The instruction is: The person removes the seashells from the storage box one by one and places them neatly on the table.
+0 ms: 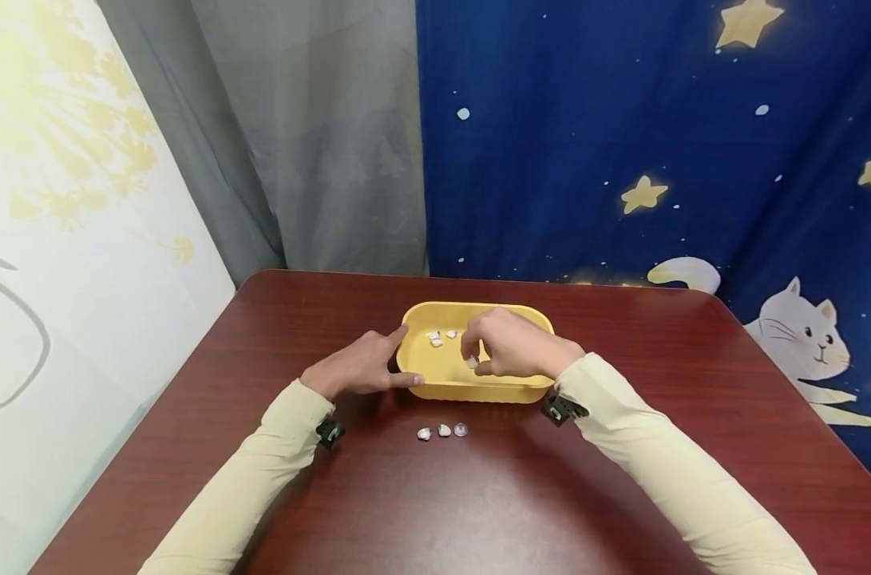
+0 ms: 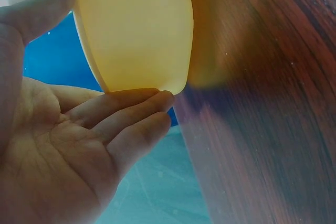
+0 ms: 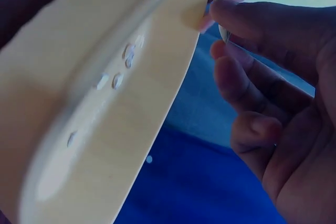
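Observation:
A yellow plastic tub stands on the table. My left hand rests on its left end, thumb along the near rim and the other fingers extended against the outer wall. In the left wrist view, the fingertips touch the wall. My right hand is over the tub, pinching a small white shell between thumb and fingers. Several similar shells lie inside on the tub's floor, mostly toward the left. Part of the tub's right side is hidden behind my right hand.
On the reddish-brown table, in front of the tub, three small pieces lie in a row: two white shells and a greyish round one. Beyond the table's far edge hang a grey curtain and a blue star-patterned curtain.

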Action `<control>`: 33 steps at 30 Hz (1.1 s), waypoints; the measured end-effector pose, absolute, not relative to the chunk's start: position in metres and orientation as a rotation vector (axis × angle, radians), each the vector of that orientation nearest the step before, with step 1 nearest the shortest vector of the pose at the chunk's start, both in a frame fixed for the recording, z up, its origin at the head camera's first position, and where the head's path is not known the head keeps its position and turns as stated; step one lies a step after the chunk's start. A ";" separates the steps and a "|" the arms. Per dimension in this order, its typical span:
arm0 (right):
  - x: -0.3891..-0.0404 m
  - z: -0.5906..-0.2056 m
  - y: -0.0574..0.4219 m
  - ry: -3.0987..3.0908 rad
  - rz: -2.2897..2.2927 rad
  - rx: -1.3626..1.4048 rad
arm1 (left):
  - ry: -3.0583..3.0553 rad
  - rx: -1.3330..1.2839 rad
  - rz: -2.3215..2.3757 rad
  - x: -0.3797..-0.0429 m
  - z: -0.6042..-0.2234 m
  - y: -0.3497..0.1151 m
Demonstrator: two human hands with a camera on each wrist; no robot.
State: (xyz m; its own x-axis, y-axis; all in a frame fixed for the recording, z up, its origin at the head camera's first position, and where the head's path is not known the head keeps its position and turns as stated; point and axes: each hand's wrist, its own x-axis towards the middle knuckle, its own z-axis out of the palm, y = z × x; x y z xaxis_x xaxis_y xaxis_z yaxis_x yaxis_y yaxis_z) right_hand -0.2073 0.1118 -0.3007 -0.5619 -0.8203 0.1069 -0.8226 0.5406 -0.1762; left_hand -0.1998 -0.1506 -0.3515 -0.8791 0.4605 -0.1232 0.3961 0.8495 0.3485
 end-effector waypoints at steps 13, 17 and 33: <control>-0.172 -0.320 0.101 -2.662 0.314 1.557 | 2.838 0.658 0.462 -0.199 -0.352 -0.149; -0.161 -0.331 0.094 -2.646 0.288 1.619 | 2.842 0.662 0.459 -0.200 -0.352 -0.150; -0.147 -0.367 0.065 -2.659 0.174 1.744 | 2.836 0.657 0.466 -0.200 -0.355 -0.150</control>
